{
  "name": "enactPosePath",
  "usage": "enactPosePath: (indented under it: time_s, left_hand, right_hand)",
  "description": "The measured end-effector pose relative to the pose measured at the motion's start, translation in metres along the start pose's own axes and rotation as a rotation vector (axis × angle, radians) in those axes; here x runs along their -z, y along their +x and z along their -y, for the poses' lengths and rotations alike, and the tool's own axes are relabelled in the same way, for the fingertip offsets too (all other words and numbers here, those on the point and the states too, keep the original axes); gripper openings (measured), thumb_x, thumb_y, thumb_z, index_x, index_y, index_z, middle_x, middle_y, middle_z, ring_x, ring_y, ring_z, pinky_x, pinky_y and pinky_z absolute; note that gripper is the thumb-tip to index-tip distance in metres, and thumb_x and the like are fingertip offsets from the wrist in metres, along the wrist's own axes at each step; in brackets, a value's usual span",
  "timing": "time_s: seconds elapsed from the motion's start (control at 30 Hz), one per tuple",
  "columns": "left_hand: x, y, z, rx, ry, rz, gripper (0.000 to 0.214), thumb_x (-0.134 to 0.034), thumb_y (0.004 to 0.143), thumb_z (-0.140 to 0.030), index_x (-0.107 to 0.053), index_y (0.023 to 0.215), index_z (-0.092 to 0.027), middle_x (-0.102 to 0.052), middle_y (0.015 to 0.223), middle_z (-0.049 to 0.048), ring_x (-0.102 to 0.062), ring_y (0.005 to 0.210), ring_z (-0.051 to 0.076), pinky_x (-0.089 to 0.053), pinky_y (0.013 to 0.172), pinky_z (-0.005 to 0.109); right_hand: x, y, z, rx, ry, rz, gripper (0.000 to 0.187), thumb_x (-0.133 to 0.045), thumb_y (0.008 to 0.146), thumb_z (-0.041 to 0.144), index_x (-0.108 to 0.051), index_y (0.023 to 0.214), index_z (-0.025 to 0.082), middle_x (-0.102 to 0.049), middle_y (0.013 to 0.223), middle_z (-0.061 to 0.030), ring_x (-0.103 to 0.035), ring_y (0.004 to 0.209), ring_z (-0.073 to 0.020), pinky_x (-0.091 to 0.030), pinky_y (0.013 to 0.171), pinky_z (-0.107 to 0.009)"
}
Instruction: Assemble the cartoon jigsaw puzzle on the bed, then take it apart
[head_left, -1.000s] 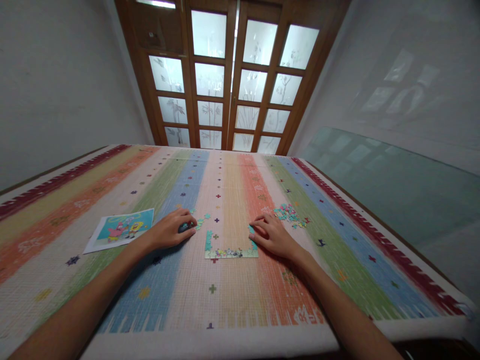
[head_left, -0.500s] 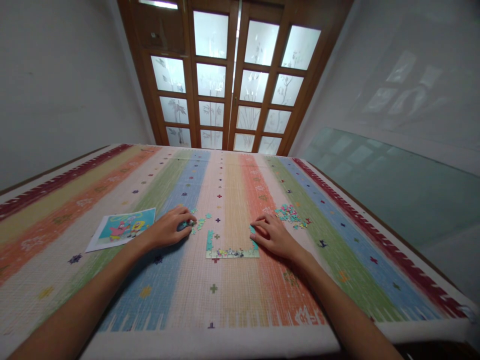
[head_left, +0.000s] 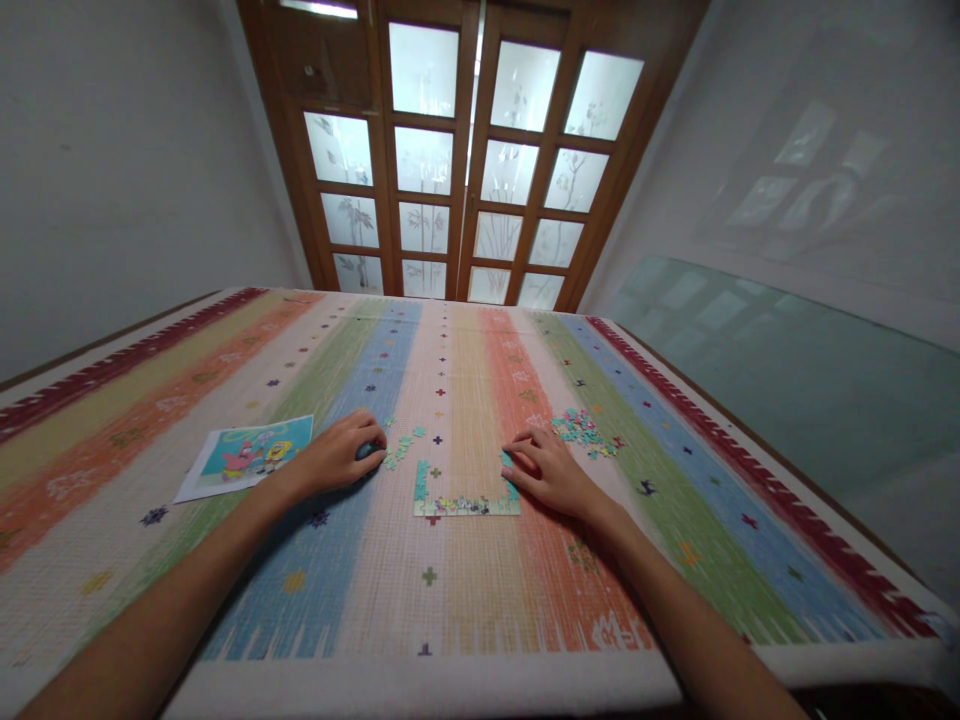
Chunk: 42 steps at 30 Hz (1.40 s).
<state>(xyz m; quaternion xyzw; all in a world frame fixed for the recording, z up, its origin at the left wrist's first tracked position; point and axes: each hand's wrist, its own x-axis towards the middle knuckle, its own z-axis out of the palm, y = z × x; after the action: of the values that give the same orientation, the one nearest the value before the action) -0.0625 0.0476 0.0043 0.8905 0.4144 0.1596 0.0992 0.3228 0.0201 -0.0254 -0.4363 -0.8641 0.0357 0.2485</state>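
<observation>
A partly joined jigsaw puzzle (head_left: 466, 508) lies on the striped cloth, with a bottom row and two short teal sides forming a U. My right hand (head_left: 547, 470) rests at its right side, index finger and thumb closed around a teal puzzle piece (head_left: 507, 460) there. Left of the puzzle, my left hand (head_left: 349, 450) lies on the blue stripe with its fingers curled and the thumb close to them; what they hold, if anything, is hidden. Several loose teal pieces (head_left: 403, 446) lie scattered just beyond its fingertips.
A heap of mixed puzzle pieces (head_left: 586, 430) lies beyond my right hand. On the left is a printed cartoon picture (head_left: 251, 455) on paper. The striped tablecloth (head_left: 480, 600) covers the table. Wooden doors with glass panes (head_left: 426, 160) stand behind, and a glass panel (head_left: 795, 370) is at the right.
My left hand's fingers have drawn in and curled toward the thumb, pulling slightly back from the loose teal pieces. My right hand stays at the puzzle's right side.
</observation>
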Motion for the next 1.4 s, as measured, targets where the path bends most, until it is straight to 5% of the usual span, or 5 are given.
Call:
enactPosePath:
  time_s: [0.27, 0.63, 1.0, 1.4]
  left_hand:
    - [0.002, -0.001, 0.010, 0.033, 0.030, -0.023, 0.030, -0.042, 0.096, -0.038, -0.062, 0.088, -0.018, -0.062, 0.099, 0.0110, -0.059, 0.096, 0.028, -0.047, 0.089, 0.042]
    - [0.004, -0.007, 0.028, 0.030, 0.080, -0.028, 0.019, -0.044, 0.084, -0.018, -0.063, 0.089, -0.018, -0.064, 0.094, 0.0086, -0.060, 0.090, 0.025, -0.047, 0.083, 0.037]
    - [-0.008, -0.003, -0.009, -0.081, -0.026, -0.059, 0.030, -0.048, 0.098, -0.039, -0.065, 0.110, -0.019, -0.060, 0.106, 0.0098, -0.058, 0.100, 0.026, -0.046, 0.093, 0.040]
    - [-0.005, -0.004, -0.012, -0.099, -0.009, -0.023, 0.018, -0.049, 0.091, -0.029, -0.063, 0.097, -0.019, -0.060, 0.103, 0.0077, -0.058, 0.100, 0.026, -0.041, 0.104, 0.046]
  right_hand:
    - [0.000, 0.000, 0.001, 0.009, -0.010, -0.011, 0.023, -0.066, 0.095, 0.036, -0.071, 0.112, 0.021, -0.066, 0.111, -0.0119, -0.062, 0.104, -0.0286, -0.047, 0.095, -0.048]
    - [-0.002, -0.001, 0.000, 0.013, -0.017, -0.017, 0.024, -0.064, 0.096, 0.037, -0.070, 0.113, 0.022, -0.065, 0.112, -0.0120, -0.061, 0.104, -0.0283, -0.047, 0.095, -0.048]
    - [0.001, 0.000, 0.002, 0.005, -0.025, 0.002, 0.024, -0.064, 0.096, 0.037, -0.070, 0.114, 0.023, -0.066, 0.112, -0.0117, -0.062, 0.102, -0.0284, -0.047, 0.094, -0.049]
    - [0.001, -0.001, 0.003, -0.002, -0.027, -0.004, 0.024, -0.064, 0.095, 0.036, -0.071, 0.113, 0.022, -0.066, 0.112, -0.0117, -0.062, 0.103, -0.0284, -0.047, 0.094, -0.048]
